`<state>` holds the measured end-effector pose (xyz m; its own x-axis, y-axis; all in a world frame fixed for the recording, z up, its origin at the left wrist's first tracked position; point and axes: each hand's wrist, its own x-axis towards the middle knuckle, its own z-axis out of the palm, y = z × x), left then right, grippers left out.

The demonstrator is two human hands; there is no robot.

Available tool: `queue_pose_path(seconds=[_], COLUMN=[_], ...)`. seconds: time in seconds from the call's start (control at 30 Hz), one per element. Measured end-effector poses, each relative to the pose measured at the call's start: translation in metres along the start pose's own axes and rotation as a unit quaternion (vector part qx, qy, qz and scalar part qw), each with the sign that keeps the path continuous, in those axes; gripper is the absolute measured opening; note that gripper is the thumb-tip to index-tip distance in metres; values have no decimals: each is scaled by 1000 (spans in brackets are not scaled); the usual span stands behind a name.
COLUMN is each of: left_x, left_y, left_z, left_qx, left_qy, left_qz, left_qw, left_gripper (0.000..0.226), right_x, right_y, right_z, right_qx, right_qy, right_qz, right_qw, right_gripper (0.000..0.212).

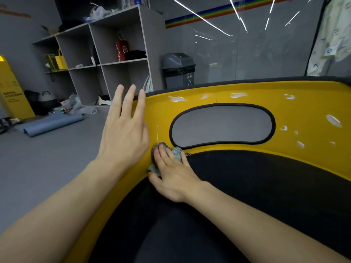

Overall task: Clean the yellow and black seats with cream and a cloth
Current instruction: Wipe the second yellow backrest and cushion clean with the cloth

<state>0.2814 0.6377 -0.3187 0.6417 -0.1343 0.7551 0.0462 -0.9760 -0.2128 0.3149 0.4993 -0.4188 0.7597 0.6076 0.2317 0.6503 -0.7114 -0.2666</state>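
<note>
The cloth [175,152] is pressed flat under the right hand [174,179]; the left hand [125,133] is spread wide, holding nothing. The cream [333,120] far across the yellow seat [303,111] could be missed and dry there.

Two hands [125,133], one cloth [176,151], one seat [303,103] (yellow and black).

I see grey shelving [106,52] at 11 o'clock, a grey bin [178,70] at 12, grey floor [38,158] at 9, glass wall [256,50] at 1.
</note>
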Motion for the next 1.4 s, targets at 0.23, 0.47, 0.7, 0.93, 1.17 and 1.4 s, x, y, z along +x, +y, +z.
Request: queue_pose_path(seconds=[0.23, 0.47, 0.7, 0.93, 1.17, 1.4], left_x=[1, -1, -1, 0, -1, -2], left_y=[0, 3, 2, 2, 4, 7], left_z=[2, 1, 1, 4, 7, 6], left_qx=[9, 30, 35, 15, 46, 21], left_qy=[12, 18, 14, 26, 8, 14], left_qz=[8, 9, 6, 3, 10, 9], left_qw=[1000, 999, 999, 1000, 999, 1000], left_gripper=[69, 68, 67, 63, 66, 66], right_x=[8, 12, 29, 22, 58, 52], right_y=[1, -2, -9, -14, 21, -4], right_z=[-9, -10, -32, -26, -74, -52], right_qx=[-44, 0, -17, -68, -37, -98], right_qy=[40, 70, 107, 165, 257, 238], right_qz=[-2, 9, 18, -75, 152, 0], right_qw=[998, 998, 994, 981, 954, 966], right_gripper=[76, 73, 75, 69, 70, 64])
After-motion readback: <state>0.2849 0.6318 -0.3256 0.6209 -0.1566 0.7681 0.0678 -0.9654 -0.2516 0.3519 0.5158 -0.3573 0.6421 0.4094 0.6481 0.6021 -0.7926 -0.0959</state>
